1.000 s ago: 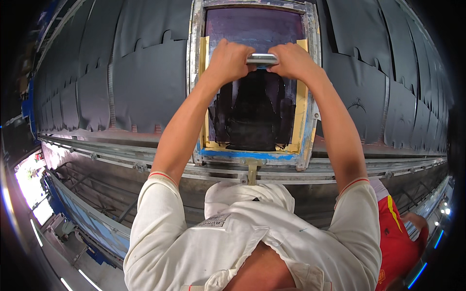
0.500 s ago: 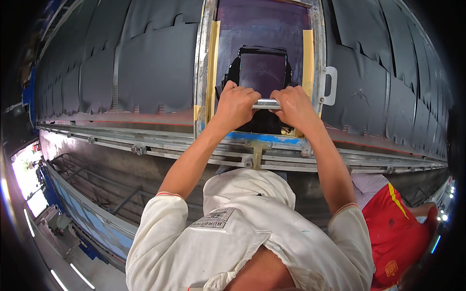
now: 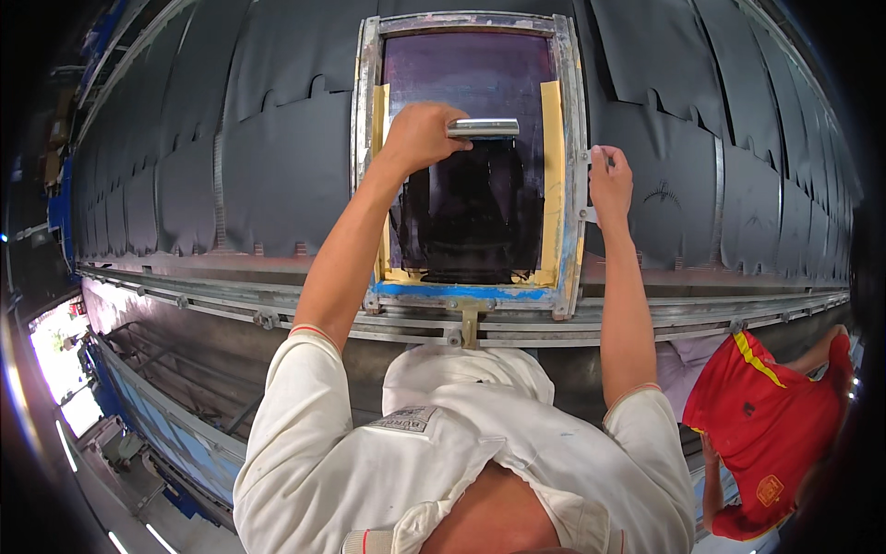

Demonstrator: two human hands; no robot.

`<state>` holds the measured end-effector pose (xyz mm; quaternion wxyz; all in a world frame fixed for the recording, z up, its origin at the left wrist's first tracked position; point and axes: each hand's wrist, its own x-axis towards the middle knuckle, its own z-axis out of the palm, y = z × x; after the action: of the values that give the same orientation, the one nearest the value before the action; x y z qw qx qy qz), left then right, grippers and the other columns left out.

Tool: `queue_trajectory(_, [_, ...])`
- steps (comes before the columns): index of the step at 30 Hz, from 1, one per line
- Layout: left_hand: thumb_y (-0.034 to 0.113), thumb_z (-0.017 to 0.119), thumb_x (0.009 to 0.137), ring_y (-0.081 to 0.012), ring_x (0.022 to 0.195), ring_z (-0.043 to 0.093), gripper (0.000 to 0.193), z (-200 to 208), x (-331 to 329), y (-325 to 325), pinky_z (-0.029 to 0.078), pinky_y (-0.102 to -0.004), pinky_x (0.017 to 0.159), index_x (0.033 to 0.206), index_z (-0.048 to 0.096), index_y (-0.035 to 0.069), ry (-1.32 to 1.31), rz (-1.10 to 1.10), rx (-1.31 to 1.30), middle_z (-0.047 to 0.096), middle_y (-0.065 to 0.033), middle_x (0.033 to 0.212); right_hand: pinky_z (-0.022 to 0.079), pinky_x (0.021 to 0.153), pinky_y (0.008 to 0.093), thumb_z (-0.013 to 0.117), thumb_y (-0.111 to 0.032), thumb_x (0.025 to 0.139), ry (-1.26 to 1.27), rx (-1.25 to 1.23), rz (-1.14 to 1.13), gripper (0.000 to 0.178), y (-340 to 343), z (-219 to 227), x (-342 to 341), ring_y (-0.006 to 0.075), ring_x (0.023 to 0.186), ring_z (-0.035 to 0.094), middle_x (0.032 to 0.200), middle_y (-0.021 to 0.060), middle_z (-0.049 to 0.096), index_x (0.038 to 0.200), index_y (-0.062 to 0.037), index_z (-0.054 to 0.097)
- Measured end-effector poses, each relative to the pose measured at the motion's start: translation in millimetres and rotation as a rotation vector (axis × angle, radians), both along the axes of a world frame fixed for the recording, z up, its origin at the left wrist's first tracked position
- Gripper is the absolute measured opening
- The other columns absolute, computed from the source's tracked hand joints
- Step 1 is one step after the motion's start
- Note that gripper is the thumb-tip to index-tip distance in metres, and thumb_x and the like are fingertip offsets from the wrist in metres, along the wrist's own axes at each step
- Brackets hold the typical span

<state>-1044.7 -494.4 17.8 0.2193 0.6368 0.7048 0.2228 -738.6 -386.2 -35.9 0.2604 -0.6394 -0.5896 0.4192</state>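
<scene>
My left hand is closed around the left end of a squeegee with a metal bar handle, standing on the upper part of a printing screen. The screen's metal frame surrounds purple mesh, with yellow tape along its sides. Wet black ink covers the mesh below the squeegee. My right hand is wrapped around the pale handle on the frame's right side, its fingers hiding most of it.
Overlapping dark grey sheets cover the long table on both sides; one on the right carries a small black printed mark. A metal rail runs along the near edge. A person in a red shirt is at the lower right.
My right hand has left the squeegee and taken the frame's handle. My left hand has moved the squeegee farther up the screen. The person in red has shifted.
</scene>
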Motion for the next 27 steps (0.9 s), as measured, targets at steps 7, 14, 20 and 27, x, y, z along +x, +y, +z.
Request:
queue_trajectory(7, [-0.009, 0.071, 0.058, -0.0269, 0.09, 0.06, 0.061, -14, 90, -137, 0.044, -0.0417, 0.078, 0.114, 0.072, 0.013, 0.124, 0.064, 0.314, 0.072, -0.0046, 0.119, 0.036, 0.051, 0.027, 0.066, -0.021, 0.103, 0.277, -0.102, 0.011, 0.018, 10, 50, -3, 0.0066, 0.056, 0.049, 0.067, -0.0002, 0.06, 0.106, -0.0037, 0.065])
queue_trajectory(14, [-0.002, 0.079, 0.057, -0.0261, 0.101, 0.064, 0.055, 3, 116, -171, 0.047, -0.0405, 0.085, 0.11, 0.072, 0.011, 0.213, 0.119, 0.236, 0.072, -0.0036, 0.115, 0.038, 0.049, 0.0286, 0.068, -0.023, 0.101, 0.328, 0.032, -0.023, 0.018, -7, 3, 9, 0.0071, 0.054, 0.05, 0.064, -0.0004, 0.057, 0.104, -0.0058, 0.068])
queue_trajectory(20, [0.005, 0.084, 0.066, -0.0287, 0.091, 0.067, 0.034, -23, 90, -178, 0.05, -0.0432, 0.082, 0.098, 0.074, 0.01, 0.363, 0.125, 0.231, 0.075, -0.0055, 0.098, 0.053, 0.081, 0.0439, 0.068, -0.026, 0.097, 0.247, 0.34, 0.087, 0.022, -27, -51, -16, 0.0358, 0.092, 0.072, 0.098, 0.0179, 0.073, 0.103, -0.0047, 0.071])
queue_trajectory(27, [0.011, 0.085, 0.071, -0.0287, 0.087, 0.066, 0.024, -21, 66, -160, 0.048, -0.0428, 0.079, 0.093, 0.075, 0.011, 0.327, 0.075, 0.072, 0.073, -0.0037, 0.09, 0.045, 0.061, 0.0325, 0.07, -0.027, 0.095, 0.3, 0.222, -0.013, 0.021, -30, -54, -20, 0.0125, 0.058, 0.056, 0.068, 0.0063, 0.066, 0.101, -0.0071, 0.07])
